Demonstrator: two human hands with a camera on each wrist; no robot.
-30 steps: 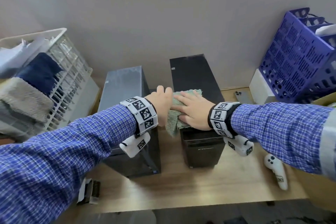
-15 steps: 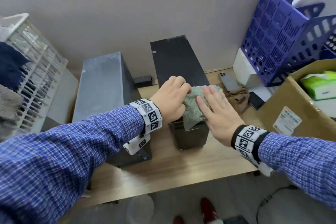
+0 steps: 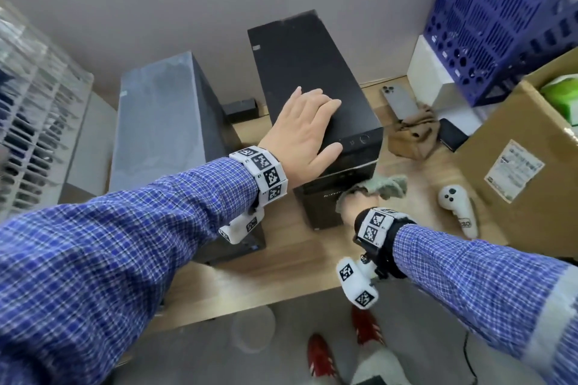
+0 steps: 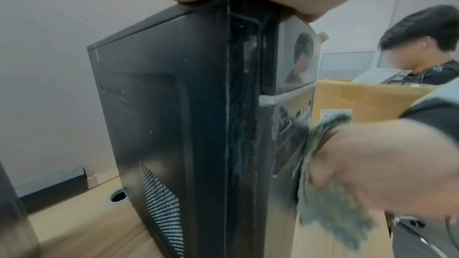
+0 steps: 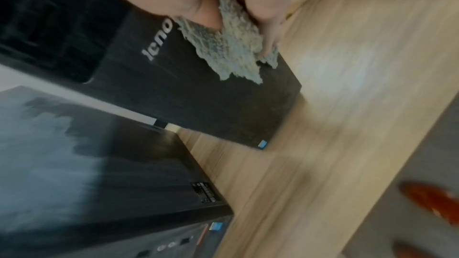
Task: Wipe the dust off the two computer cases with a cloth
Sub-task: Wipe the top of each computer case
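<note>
Two cases stood mid-frame: left hand (image 3: 308,128) lay flat atop the black case (image 3: 312,72); right hand (image 3: 355,208) fingers clutched the cloth (image 3: 386,186) against its front.

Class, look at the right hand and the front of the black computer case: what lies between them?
A green cloth. The right hand presses it against the front panel of the black computer case. The right wrist view shows it most clearly; the left wrist view confirms it.

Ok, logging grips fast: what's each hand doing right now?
Left hand: open, flat on top of the right computer case.
Right hand: holding the green cloth against that case's front.
</note>
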